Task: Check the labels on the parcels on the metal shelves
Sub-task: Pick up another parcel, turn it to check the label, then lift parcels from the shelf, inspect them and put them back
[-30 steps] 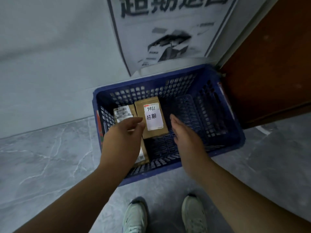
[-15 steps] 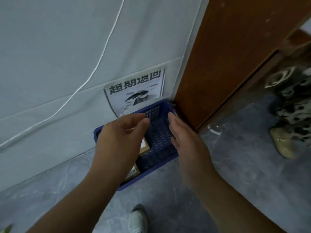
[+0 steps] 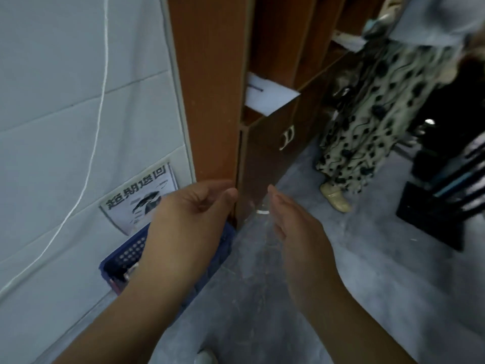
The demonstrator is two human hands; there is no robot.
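Swung up and to the right since half a second ago, the view is carried off the one blue crate (image 3: 123, 261), whose two parcels, seen a second ago, are now hidden behind the left forearm. One pale grey wall (image 3: 52, 127) is crossed by one white cord (image 3: 103, 82); one brown wooden cabinet (image 3: 210, 101) is stood against it on a grey marbled floor (image 3: 367, 285). One bystander in a spotted dress (image 3: 367, 114) is seen at the right, near one blurred black rack (image 3: 430, 214). One printed poster (image 3: 139, 203) is fixed low on the wall, just above the crate. Two hands are held out, apart, before the cabinet's edge: the left hand (image 3: 189, 227) and the right hand (image 3: 296, 232) are both empty, with fingers loosely extended. One white sheet (image 3: 267, 97) is lodged on a cabinet ledge, with one metal handle (image 3: 287, 137) below it.
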